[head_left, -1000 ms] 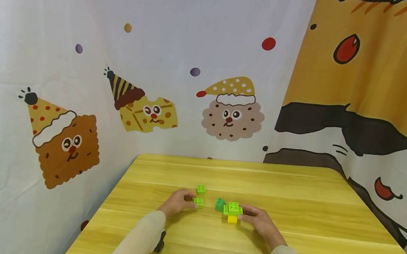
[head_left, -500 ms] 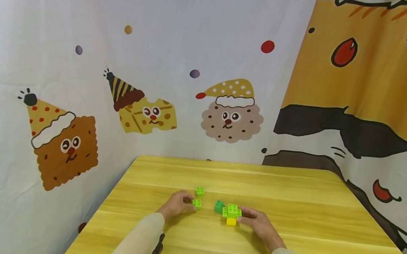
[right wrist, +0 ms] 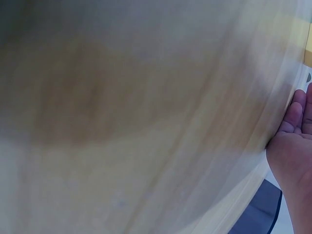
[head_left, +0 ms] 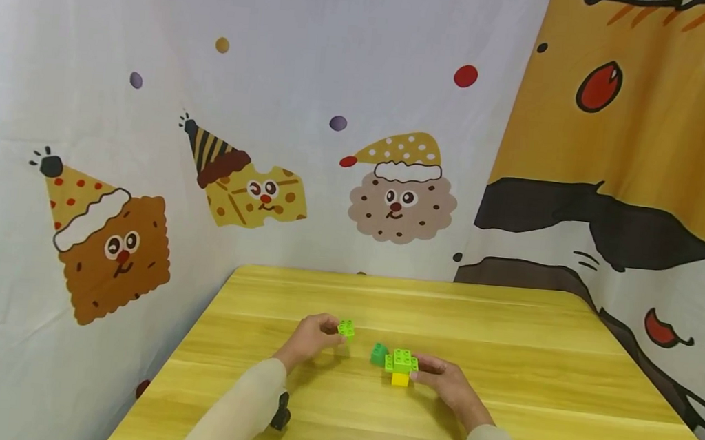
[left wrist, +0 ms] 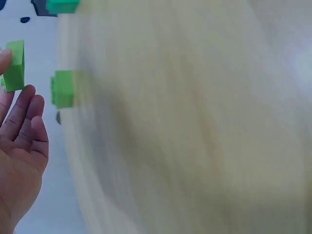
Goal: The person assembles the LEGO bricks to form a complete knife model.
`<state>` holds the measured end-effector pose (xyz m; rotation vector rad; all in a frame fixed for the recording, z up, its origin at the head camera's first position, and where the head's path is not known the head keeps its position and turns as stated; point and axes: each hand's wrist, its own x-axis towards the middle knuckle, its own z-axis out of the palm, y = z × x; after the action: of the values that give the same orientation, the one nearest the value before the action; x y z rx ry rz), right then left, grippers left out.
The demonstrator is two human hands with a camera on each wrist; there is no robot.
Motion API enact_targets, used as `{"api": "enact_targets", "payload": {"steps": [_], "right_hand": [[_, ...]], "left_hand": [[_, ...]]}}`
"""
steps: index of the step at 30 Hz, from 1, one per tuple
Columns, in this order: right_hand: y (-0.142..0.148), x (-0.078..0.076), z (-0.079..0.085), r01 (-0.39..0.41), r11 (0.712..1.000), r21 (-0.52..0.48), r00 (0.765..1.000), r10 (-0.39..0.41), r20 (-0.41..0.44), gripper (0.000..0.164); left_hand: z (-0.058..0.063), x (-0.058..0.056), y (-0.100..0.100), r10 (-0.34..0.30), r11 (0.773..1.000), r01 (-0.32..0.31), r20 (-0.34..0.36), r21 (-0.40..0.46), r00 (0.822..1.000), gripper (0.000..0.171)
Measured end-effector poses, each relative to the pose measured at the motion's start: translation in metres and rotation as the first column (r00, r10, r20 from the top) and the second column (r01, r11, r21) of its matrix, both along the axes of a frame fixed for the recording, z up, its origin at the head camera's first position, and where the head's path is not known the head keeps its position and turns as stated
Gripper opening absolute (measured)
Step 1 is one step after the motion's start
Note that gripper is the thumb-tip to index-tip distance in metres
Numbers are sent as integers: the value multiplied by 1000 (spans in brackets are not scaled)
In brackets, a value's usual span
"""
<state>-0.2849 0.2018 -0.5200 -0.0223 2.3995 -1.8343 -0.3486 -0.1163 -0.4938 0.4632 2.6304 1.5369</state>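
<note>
My left hand (head_left: 311,337) pinches a lime-green toy building brick (left wrist: 14,66) between thumb and fingers, raised off the table. A second lime-green brick (left wrist: 62,89) stands on the table beyond it in the left wrist view; in the head view the two overlap. My right hand (head_left: 448,383) holds the right side of a small brick stack (head_left: 402,362), thumb in front. Lime-green pieces form its top and a yellow brick (head_left: 400,379) its base. Touching or close to its left is a dark green brick (head_left: 378,353). The right wrist view shows part of the hand, not clearly the stack.
The wooden table (head_left: 505,329) has rounded far corners. Behind it and on both sides hangs a printed white cloth (head_left: 291,56) with cartoon biscuits and cheese. A black strap piece (head_left: 281,411) sits at the left sleeve.
My left hand has lifted the nearer lime-green brick and moved it away from me, towards the farther one. My right hand and the stack stay nearly where they were.
</note>
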Motion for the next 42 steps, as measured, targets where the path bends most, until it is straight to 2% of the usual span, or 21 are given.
{"api": "enact_targets", "payload": {"steps": [4,10,22,29,42], "right_hand": [[-1,-1,0,9,1000,4,1000,-9,-7,52],[-1,-3,-2,11,1000,6,1000,-11,-8,52],[-2,0,1,19,1000,3,1000,-19,12,52],[-2,1,2,9,1000,-1,1000,-9,12,53],[-1,0,2,-1,1000,-2,1000,1,11,53]], "left_hand": [[11,1,7,-14,1000,13,-40,-3,999,29],[23,8,18,-49,998,51,-51,36,998,30],[27,15,36,-54,997,59,-93,51,994,33],[31,18,43,-40,997,45,-85,66,996,38],[36,20,56,-78,993,85,-87,81,993,34]]}}
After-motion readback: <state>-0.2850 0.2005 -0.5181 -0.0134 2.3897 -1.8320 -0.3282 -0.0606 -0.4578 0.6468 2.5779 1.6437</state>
